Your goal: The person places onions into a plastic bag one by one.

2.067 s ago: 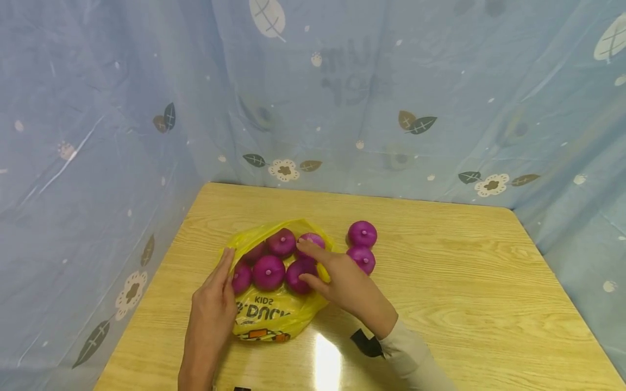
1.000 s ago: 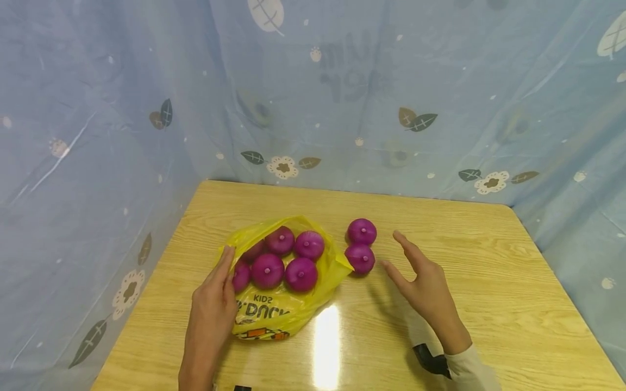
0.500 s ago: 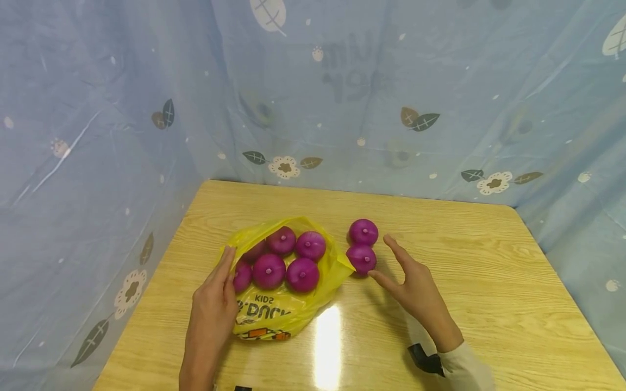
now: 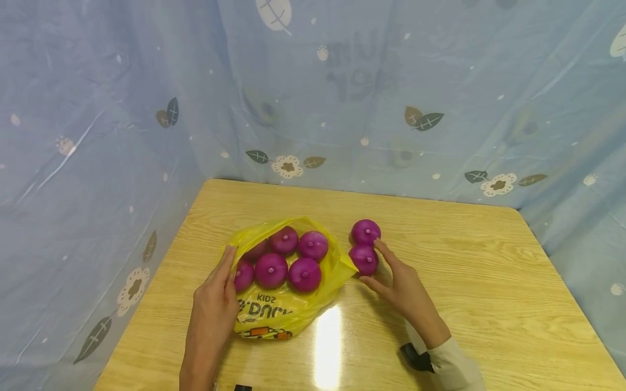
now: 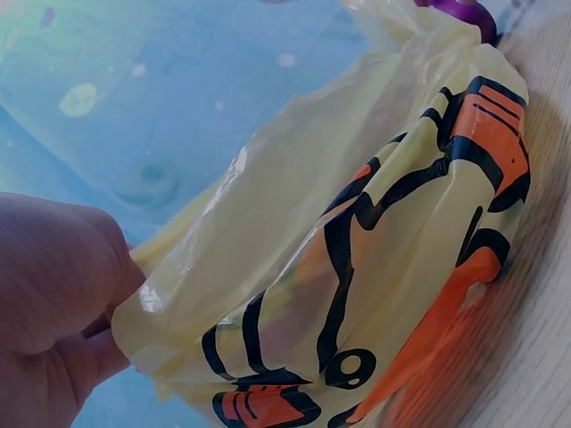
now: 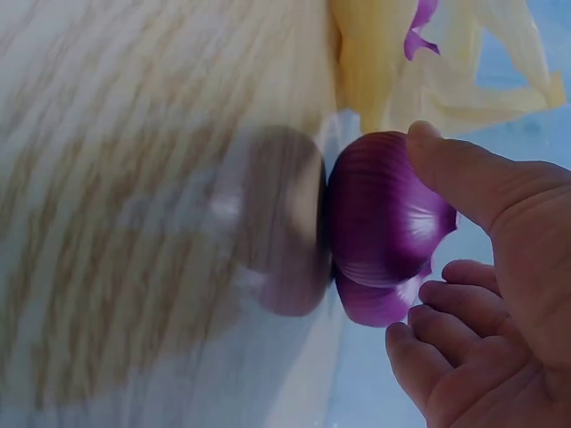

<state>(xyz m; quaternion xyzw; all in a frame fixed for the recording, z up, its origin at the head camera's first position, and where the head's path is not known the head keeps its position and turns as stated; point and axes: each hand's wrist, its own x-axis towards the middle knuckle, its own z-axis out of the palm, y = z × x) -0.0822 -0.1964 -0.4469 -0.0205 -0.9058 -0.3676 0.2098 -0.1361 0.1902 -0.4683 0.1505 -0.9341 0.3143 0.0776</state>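
A yellow plastic bag with black lettering lies with its mouth spread on the table, several purple onions inside it. My left hand pinches the bag's left rim, which the left wrist view shows between thumb and fingers. Two more onions sit outside, to the right of the bag: a nearer onion and a farther onion. Around the nearer one my right hand spreads its thumb and fingers. In the right wrist view the thumb overlaps that onion; whether it touches I cannot tell.
The wooden table extends to the right. A blue curtain with leaf and flower prints hangs along its back and left sides. The bag's right corner reaches up to the nearer loose onion.
My right hand has left the inside of the bag, swung out to the right, then come back left to the nearer loose onion. My left hand has stayed on the bag's rim.
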